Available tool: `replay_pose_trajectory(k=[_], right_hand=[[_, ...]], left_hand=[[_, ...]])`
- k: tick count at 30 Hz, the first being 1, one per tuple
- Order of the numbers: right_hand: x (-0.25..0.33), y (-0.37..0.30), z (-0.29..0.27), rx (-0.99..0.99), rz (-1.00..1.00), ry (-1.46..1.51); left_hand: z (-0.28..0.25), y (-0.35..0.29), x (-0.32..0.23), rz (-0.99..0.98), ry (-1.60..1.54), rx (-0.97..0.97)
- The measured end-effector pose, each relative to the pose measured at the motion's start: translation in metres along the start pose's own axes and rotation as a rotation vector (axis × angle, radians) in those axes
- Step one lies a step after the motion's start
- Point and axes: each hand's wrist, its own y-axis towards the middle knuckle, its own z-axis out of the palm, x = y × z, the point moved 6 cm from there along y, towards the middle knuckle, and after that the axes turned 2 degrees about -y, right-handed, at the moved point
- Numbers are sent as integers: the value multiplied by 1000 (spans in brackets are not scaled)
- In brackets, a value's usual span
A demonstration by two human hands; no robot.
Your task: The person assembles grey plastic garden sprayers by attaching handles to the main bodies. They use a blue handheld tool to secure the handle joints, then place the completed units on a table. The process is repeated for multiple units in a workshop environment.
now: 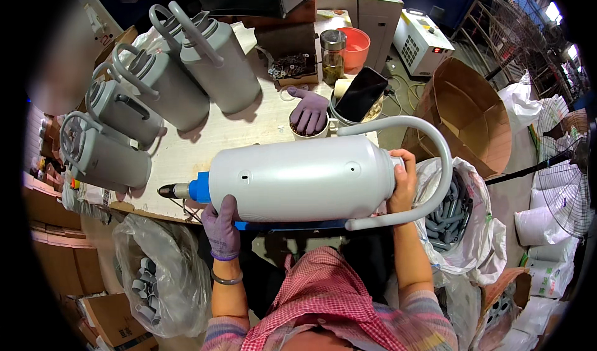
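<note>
A large grey jug body point(298, 177) lies on its side across the table's front edge, with a curved grey handle point(435, 158) arching off its right end. My left hand point(222, 226), in a purple glove, grips the underside of its left end. A blue power screwdriver point(186, 189) pokes out just left of that end, partly hidden by the jug. My bare right hand point(403, 183) clasps the right end, where the handle joins the body.
Several finished grey jugs point(161, 83) lie at the back left of the wooden table point(249, 127). A purple glove sits on a cup point(309, 113) beside a phone point(362, 93). Bags of grey tubes point(449, 211) stand right and lower left point(149, 276); a cardboard box point(472, 111) is at right.
</note>
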Motion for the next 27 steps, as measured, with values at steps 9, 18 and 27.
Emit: replay_pose_trajectory(k=[9, 18, 27], right_hand=[[-19, -6, -9, 275, 65, -16], [-123, -36, -373, -95, 704, -1170], [-223, 27, -375, -242, 772, -1515]], left_hand=[[-9, 3, 12, 7, 79, 46], [-15, 4, 26, 7, 8, 43], [-10, 5, 11, 68, 61, 77]])
